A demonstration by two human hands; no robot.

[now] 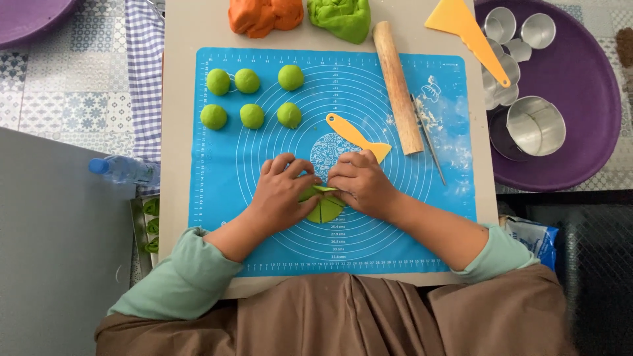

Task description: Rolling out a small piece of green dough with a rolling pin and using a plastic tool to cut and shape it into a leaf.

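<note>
Hands, left (282,191) and right (359,183), curled and pinching a flat green dough disc (323,207) scored into wedges, unshaped on the blue mat (224,171); beyond, six finished green balls (251,97); farthest, green (341,18) and orange (264,14) dough lumps unportioned.

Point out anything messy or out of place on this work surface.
Little stands out. White flour-like dust is smeared on the blue mat beside the wooden rolling pin. The left hand and right hand press a flat green dough piece. The six green dough balls sit in tidy rows.
</note>
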